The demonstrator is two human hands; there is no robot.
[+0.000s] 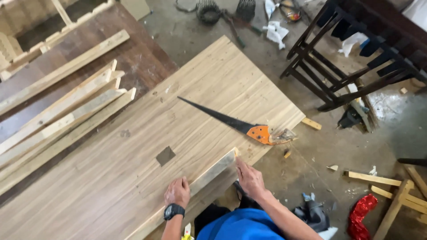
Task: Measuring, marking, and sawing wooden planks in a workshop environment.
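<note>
A wooden batten [195, 189] is pressed by both hands, left hand [178, 192] and right hand [250, 178], fingers seemingly flat, its long axis pointing toward two o'clock along the surface [133, 178] edge.

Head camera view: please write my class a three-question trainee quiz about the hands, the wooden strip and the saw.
1. True or false: the right hand holds the handsaw.
2. Which hand wears the black wristwatch? A left, B right.
3. Fill in: both hands rest on a pale wooden ____ at the near edge of the board.

Key:
1. False; the saw lies untouched on the board.
2. A, the left hand.
3. Strip.
</note>
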